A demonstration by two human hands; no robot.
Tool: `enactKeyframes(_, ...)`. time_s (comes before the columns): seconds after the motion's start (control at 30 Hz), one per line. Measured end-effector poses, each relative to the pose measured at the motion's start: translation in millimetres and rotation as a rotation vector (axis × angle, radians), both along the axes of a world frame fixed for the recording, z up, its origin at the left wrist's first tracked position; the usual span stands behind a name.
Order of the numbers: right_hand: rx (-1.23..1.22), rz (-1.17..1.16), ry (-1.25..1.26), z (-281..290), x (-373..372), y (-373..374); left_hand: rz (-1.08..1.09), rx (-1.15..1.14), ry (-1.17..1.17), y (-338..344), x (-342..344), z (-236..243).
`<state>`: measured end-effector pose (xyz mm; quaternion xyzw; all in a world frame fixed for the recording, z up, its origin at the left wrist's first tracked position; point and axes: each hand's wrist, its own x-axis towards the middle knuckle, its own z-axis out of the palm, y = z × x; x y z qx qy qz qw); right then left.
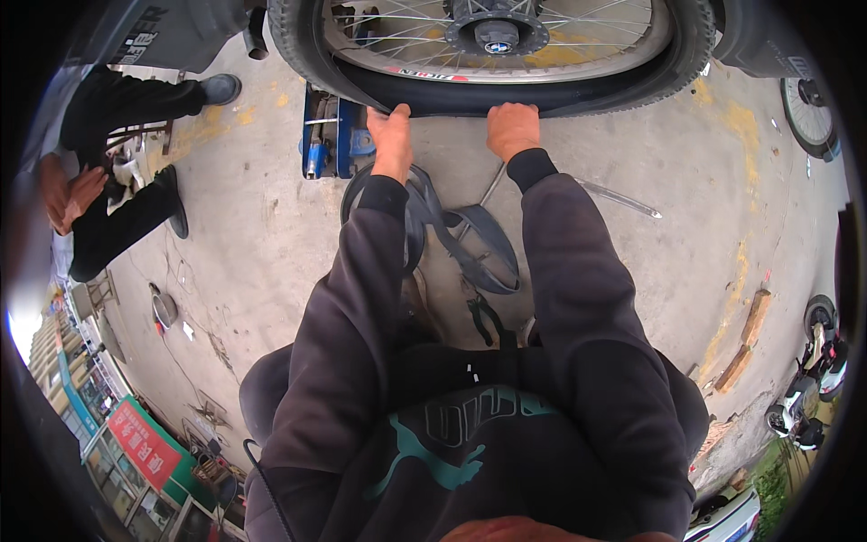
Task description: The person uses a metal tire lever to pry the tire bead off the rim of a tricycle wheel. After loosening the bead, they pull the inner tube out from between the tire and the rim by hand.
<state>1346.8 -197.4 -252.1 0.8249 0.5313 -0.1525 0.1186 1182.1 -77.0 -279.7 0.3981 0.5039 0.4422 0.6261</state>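
A spoked wheel (578, 69) stands at the top of the view, with a dark hub (496, 34) at its middle. Along the lower side, its black tyre (694, 56) is pulled away from the metal rim, showing dark rubber in the gap. My left hand (390, 143) grips the tyre's lower edge, thumb up on the rubber. A short way to the right, my right hand (514, 132) has its fingers curled over the same edge. Below my hands, a flat, looped grey rubber inner tube (492, 248) lies on the ground, beside dark-handled pliers (485, 318).
A blue metal jack (345, 135) stands left of my left hand. Metal rods, one a flat bar (623, 199), lie near my right arm. At left sits another person (135, 117), legs reaching inward. Wood pieces (745, 348) lie at right, near parked motorbikes (804, 406).
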Motion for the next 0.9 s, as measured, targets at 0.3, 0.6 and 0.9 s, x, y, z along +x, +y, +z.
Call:
enactKeyframes(0.3, 0.023, 0.114, 0.476, 38, -69, 60, -0.095, -0.122, -0.027, -6, -18, -12)
enactKeyframes(0.6, 1.241, -0.675, 2.099, 176, 25, -12, -0.516, -0.002, 0.954, 22, 15, 48)
enactKeyframes(0.9, 1.667, -0.96, 2.322, 273, 52, 12, -0.45, 0.227, -0.351, -33, 104, 264)
